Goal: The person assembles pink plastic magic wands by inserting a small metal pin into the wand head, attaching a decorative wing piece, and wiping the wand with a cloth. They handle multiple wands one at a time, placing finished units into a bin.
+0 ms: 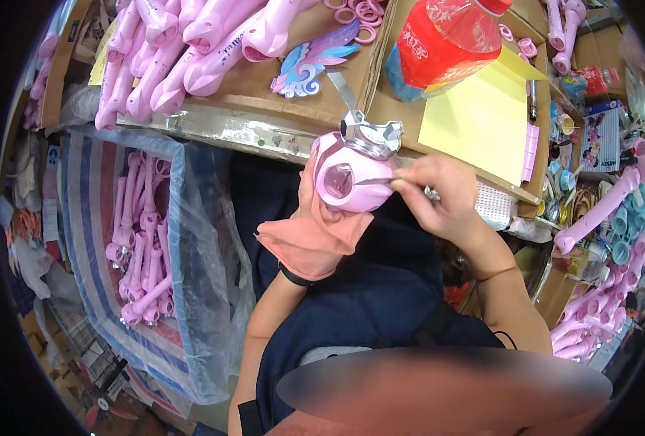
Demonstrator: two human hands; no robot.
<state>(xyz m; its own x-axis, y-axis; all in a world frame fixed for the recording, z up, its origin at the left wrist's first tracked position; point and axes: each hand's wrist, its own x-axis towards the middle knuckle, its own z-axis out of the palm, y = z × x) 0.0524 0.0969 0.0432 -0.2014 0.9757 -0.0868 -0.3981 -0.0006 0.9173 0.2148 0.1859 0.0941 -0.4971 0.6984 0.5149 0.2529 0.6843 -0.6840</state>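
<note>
Got the pink shell (375, 172) with the round window held up by the near edge of the tabletop (260, 138), silver crown (375, 138) on top. My left grip (306, 190) is wrapped round it; my right grip (442, 190) is pinched narrow at its side, small metal bit (431, 193) in there, can't tell what. Looks like fiddly side work; next move probably wants a steady left hold. Wing-shaped piece (311, 64) and yellow paper (475, 120) lie beyond.
</note>
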